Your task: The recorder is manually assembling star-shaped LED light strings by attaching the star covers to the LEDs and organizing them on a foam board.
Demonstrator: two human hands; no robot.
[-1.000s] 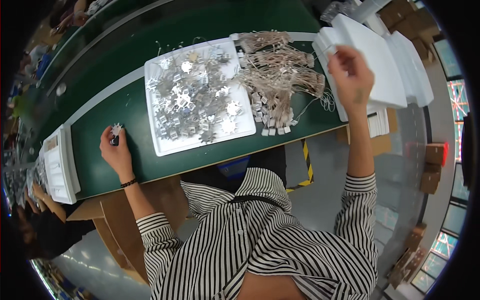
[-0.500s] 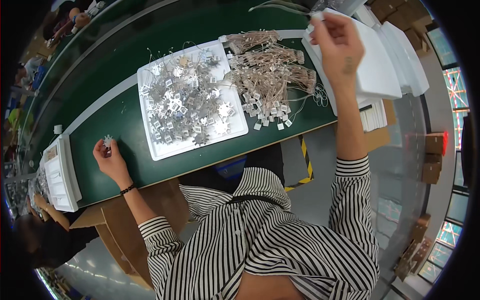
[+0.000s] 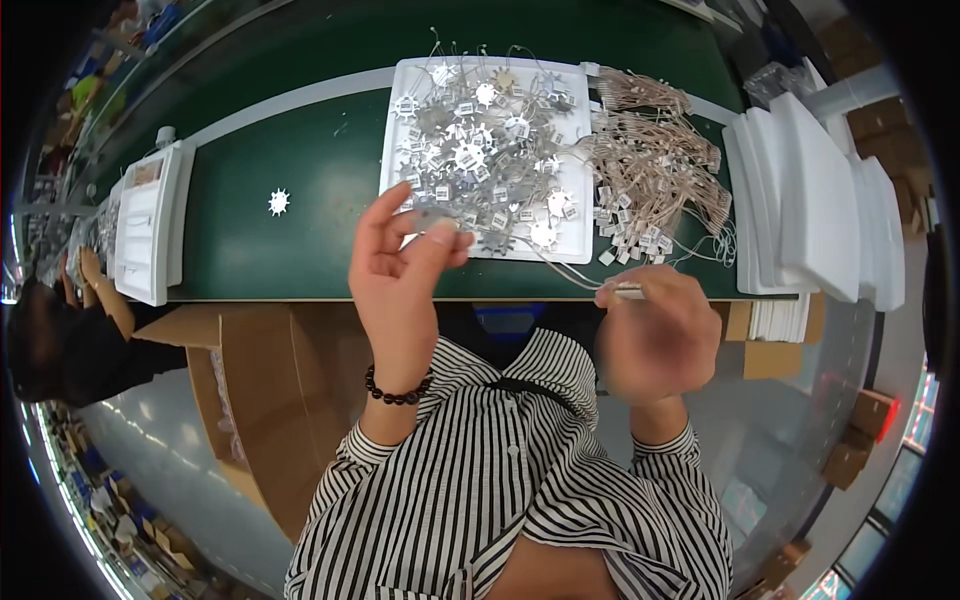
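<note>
My left hand (image 3: pixel 398 255) is in front of the white tray (image 3: pixel 388 150), its thumb and finger pinched on one end of a thin pale cable (image 3: pixel 560 268). That end is partly covered by the fingers. To the right, my right hand (image 3: pixel 660 335) grips the cable's other part, where a small white end piece shows between thumb and finger; this hand is smeared by motion. In the tray lie several silvery gear-shaped pieces (image 3: pixel 468 155) with cables and white tags. One lone gear-shaped piece (image 3: pixel 279 202) rests on the green table at left.
Bundles of cables (image 3: pixel 655 145) with white tags lie right of the tray. White foam sheets (image 3: pixel 790 200) stand at the table's right end. A white box (image 3: pixel 150 225) is at the left end, with a person (image 3: pixel 70 330) beyond. A cardboard box (image 3: pixel 265 400) sits below the front edge.
My right hand has come down from the upper right with the cable. My left hand has moved right to the cable; the gear-shaped piece it held now lies on the table.
</note>
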